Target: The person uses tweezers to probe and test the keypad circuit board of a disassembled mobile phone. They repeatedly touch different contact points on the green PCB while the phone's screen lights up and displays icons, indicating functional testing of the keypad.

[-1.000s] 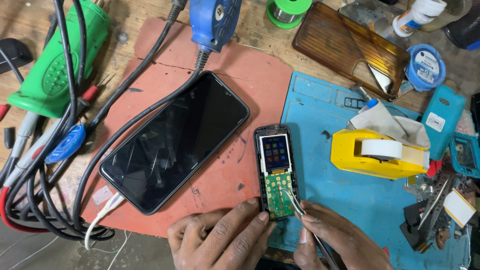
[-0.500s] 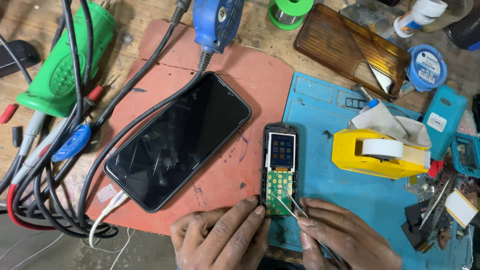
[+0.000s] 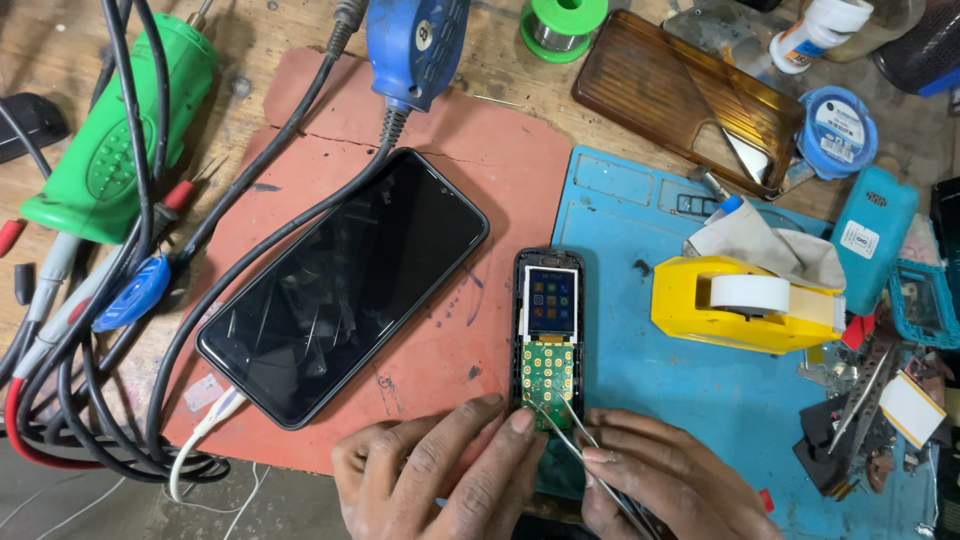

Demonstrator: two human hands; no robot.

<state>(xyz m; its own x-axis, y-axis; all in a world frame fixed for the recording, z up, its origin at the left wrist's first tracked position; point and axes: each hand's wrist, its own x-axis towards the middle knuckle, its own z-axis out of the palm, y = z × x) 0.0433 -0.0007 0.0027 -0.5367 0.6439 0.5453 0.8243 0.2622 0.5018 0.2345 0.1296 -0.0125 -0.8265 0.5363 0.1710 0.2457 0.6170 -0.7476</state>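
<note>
A small opened keypad phone lies across the seam of a red mat and a blue mat; its little screen is lit and its green keypad board is bare. My left hand rests on the red mat, a fingertip pressed on the phone's lower left corner. My right hand grips metal tweezers, whose tips touch the lower part of the keypad board. A large black smartphone lies diagonally on the red mat, screen dark, with a white cable plugged into its lower end.
A yellow tape dispenser sits on the blue mat's right. A green tool, a blue tool and tangled black cables crowd the left. A brown phone case, solder spool and small parts lie behind and right.
The view has shifted slightly. My right hand has brought the tweezers a little up and left onto the keypad board. The left hand stays at the phone's corner.
</note>
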